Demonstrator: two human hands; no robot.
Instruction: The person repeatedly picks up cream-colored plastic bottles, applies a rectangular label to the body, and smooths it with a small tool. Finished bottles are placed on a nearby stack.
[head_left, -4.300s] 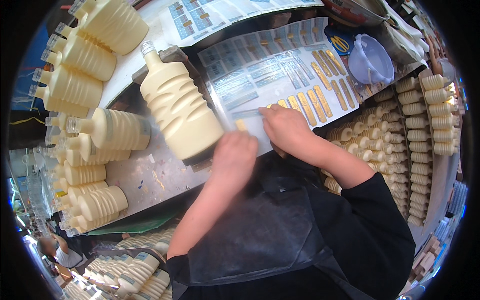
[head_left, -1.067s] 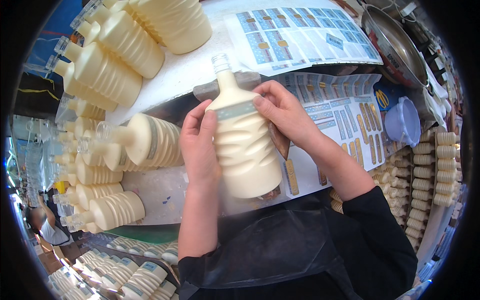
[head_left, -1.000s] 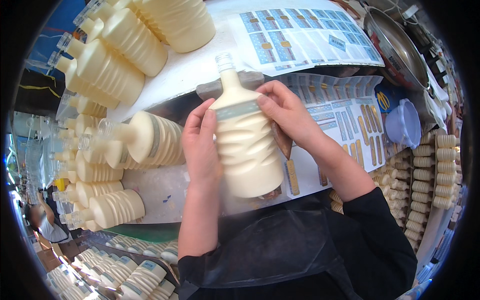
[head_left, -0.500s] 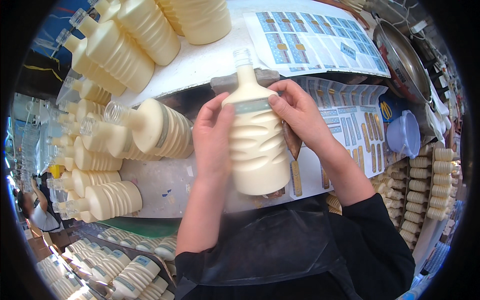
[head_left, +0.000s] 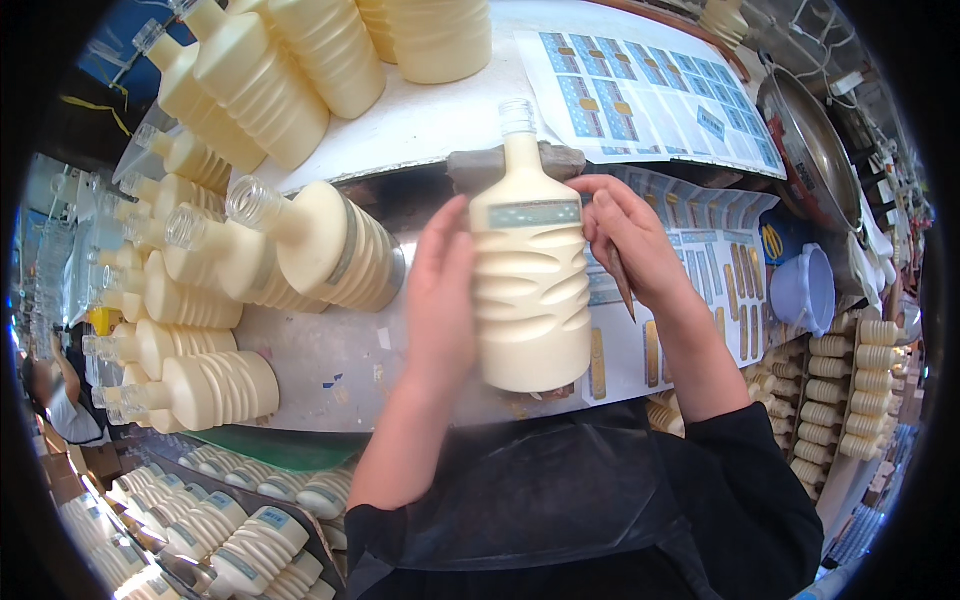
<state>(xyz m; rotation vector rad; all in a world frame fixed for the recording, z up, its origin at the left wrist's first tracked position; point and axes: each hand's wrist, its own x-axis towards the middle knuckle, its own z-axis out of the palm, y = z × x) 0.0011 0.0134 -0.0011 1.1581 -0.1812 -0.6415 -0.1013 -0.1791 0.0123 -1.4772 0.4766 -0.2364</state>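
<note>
Cream bottle point(head_left: 532, 300) lies at a worktable point(head_left: 320, 345), its clear neck point(head_left: 517, 118) pointing to the far side.
The long axis runs near to far between the left hand point(head_left: 440, 290), fingers loosely extended, and the right hand point(head_left: 642, 248), fingers curled around a brown tool point(head_left: 622, 286).

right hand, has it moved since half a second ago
Yes, the right hand moved rightward: its thumb, then on the blue-grey label, is now off it, while the bottle keeps its place relative to the grey block.
</note>
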